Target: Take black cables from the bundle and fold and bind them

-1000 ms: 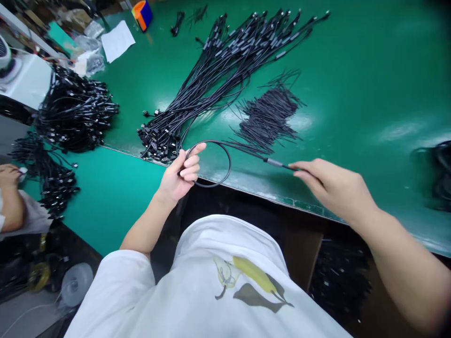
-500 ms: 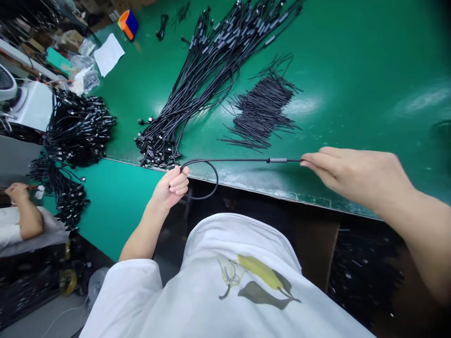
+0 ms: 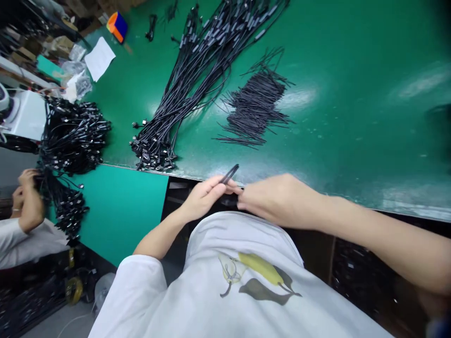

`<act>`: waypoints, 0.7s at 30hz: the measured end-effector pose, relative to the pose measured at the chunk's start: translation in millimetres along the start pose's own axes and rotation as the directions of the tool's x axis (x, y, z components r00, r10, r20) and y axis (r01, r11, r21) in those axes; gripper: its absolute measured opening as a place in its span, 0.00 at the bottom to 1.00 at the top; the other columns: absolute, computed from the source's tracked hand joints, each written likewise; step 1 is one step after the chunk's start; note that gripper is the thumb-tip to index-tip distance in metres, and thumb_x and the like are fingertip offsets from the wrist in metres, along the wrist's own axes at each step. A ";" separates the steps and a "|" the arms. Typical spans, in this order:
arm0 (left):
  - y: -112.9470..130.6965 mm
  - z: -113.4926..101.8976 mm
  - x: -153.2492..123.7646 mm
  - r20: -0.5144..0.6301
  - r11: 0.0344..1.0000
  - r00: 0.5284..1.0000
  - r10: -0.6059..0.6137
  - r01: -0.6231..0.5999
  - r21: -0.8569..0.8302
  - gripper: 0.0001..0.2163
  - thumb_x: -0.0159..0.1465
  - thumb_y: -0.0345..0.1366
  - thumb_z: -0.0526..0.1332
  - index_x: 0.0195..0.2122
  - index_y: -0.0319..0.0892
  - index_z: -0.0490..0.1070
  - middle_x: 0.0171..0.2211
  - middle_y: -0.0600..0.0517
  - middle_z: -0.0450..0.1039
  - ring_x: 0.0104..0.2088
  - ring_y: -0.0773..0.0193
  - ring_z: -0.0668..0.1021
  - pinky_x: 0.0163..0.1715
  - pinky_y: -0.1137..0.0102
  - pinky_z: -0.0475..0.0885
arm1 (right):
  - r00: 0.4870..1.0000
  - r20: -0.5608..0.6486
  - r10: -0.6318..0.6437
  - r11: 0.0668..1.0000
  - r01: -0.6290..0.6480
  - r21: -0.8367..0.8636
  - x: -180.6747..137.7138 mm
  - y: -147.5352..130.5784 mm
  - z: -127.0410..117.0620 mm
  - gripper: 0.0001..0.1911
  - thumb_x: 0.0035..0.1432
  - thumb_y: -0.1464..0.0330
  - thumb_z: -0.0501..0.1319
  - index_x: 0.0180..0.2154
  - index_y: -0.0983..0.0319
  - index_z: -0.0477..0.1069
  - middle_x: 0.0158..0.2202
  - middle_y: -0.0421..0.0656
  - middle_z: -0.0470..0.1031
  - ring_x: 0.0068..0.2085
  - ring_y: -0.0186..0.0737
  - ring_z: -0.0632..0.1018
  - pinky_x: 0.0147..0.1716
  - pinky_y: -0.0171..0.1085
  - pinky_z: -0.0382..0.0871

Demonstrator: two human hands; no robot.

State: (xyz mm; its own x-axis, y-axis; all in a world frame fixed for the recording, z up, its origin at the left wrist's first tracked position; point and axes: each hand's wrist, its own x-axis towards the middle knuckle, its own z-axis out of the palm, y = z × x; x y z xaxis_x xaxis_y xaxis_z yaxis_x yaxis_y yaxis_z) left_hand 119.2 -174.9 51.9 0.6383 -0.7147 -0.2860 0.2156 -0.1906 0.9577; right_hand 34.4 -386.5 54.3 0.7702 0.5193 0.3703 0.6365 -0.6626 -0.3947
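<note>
Close in front of my shirt, my left hand (image 3: 207, 195) is closed on a black cable (image 3: 230, 173), whose looped part sticks up past the fingertips. My right hand (image 3: 273, 199) meets it from the right, fingers bent at the cable's lower part; they are partly hidden and slightly blurred. Both hands are at the table's front edge. Beyond them on the green table (image 3: 352, 141) lies a pile of short black ties (image 3: 255, 108). Left of that stretches a long bundle of black cables (image 3: 197, 80) with grey sleeves and plugs.
Coiled cables (image 3: 75, 136) are heaped at the left, beside a white machine (image 3: 30, 115). A paper sheet (image 3: 100, 58) and an orange-and-blue object (image 3: 117, 27) lie at the back left. At far left a co-worker's arm (image 3: 31, 202) shows near hanging cables.
My right hand has come in from the far right to my left hand. The cable, stretched between them before, is now gathered into a small loop. My left hand has shifted right.
</note>
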 end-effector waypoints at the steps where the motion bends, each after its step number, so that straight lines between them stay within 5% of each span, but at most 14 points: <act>1: -0.1 6.1 -0.2 0.051 0.999 0.999 0.000 -0.002 0.044 0.19 0.64 0.52 0.61 0.41 0.39 0.74 0.31 0.49 0.77 0.34 0.64 0.78 0.38 0.70 0.71 | 0.997 -0.034 0.068 0.997 -0.067 0.028 6.4 6.2 0.3 0.20 0.71 0.64 0.49 0.29 0.61 0.71 0.26 0.41 0.74 0.27 0.33 0.71 0.26 0.36 0.53; 5: -0.4 11.2 2.1 0.111 0.996 0.994 0.013 -0.003 -0.088 0.18 0.65 0.51 0.60 0.40 0.39 0.71 0.22 0.57 0.67 0.22 0.71 0.68 0.33 0.70 0.70 | 0.901 -0.191 0.389 0.888 -0.312 0.339 14.4 33.6 13.3 0.15 0.64 0.56 0.60 0.34 0.61 0.72 0.32 0.42 0.74 0.33 0.36 0.74 0.32 0.34 0.60; 7: -1.5 9.3 4.9 0.092 0.965 0.996 -0.001 0.025 -0.262 0.18 0.64 0.52 0.61 0.39 0.39 0.70 0.21 0.59 0.62 0.20 0.73 0.65 0.31 0.70 0.70 | 0.766 -0.244 0.595 0.718 -0.369 0.591 10.7 37.7 29.5 0.19 0.59 0.51 0.63 0.40 0.60 0.71 0.37 0.43 0.74 0.39 0.39 0.75 0.38 0.36 0.66; 9: -5.1 9.4 7.9 0.060 0.922 0.997 -0.043 0.062 -0.382 0.17 0.64 0.51 0.63 0.37 0.39 0.69 0.22 0.59 0.61 0.20 0.73 0.64 0.30 0.70 0.69 | 0.689 -0.095 0.719 0.465 -0.374 0.803 6.0 33.9 47.5 0.23 0.59 0.48 0.62 0.40 0.61 0.70 0.36 0.43 0.74 0.39 0.40 0.75 0.39 0.38 0.68; 12: -19.9 15.6 11.9 0.009 0.924 0.996 -0.091 0.087 -0.373 0.18 0.63 0.52 0.62 0.36 0.38 0.70 0.25 0.57 0.62 0.24 0.71 0.68 0.34 0.69 0.70 | 0.642 0.127 0.756 0.104 -0.309 0.945 3.6 21.1 65.7 0.25 0.61 0.46 0.58 0.28 0.61 0.66 0.24 0.38 0.65 0.29 0.36 0.71 0.34 0.37 0.67; 16: -49.1 27.1 12.6 -0.074 0.988 0.996 -0.060 0.048 -0.149 0.23 0.64 0.58 0.56 0.34 0.39 0.69 0.25 0.56 0.62 0.28 0.68 0.71 0.37 0.68 0.68 | 0.535 0.181 0.825 -0.191 -0.038 0.981 14.2 8.2 70.5 0.28 0.56 0.45 0.63 0.24 0.59 0.58 0.22 0.34 0.53 0.26 0.34 0.66 0.33 0.37 0.69; 18: -58.1 28.9 11.0 -0.099 0.997 0.993 -0.068 0.064 -0.047 0.22 0.65 0.58 0.55 0.34 0.41 0.65 0.25 0.57 0.62 0.28 0.68 0.69 0.36 0.68 0.68 | 0.536 0.185 0.823 -0.234 0.023 0.972 19.5 4.3 71.5 0.26 0.54 0.47 0.67 0.25 0.59 0.59 0.25 0.37 0.59 0.30 0.35 0.69 0.37 0.39 0.73; 21: -60.6 26.9 8.5 -0.055 0.982 0.994 -0.091 0.099 0.163 0.18 0.61 0.51 0.63 0.38 0.42 0.64 0.28 0.57 0.62 0.28 0.69 0.66 0.33 0.70 0.65 | 0.536 0.081 0.840 -0.141 0.072 0.987 21.5 -3.1 74.8 0.22 0.54 0.50 0.68 0.26 0.60 0.65 0.43 0.44 0.71 0.46 0.39 0.74 0.46 0.40 0.74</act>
State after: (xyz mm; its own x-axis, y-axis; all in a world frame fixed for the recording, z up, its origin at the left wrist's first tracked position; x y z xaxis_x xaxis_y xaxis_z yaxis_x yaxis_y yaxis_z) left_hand 91.7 -187.5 -7.7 0.6555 -0.6563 -0.3735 0.1544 -0.3677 0.9171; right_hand 52.1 -332.9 0.6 0.9509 -0.2350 -0.2014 0.0057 0.6638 -0.7479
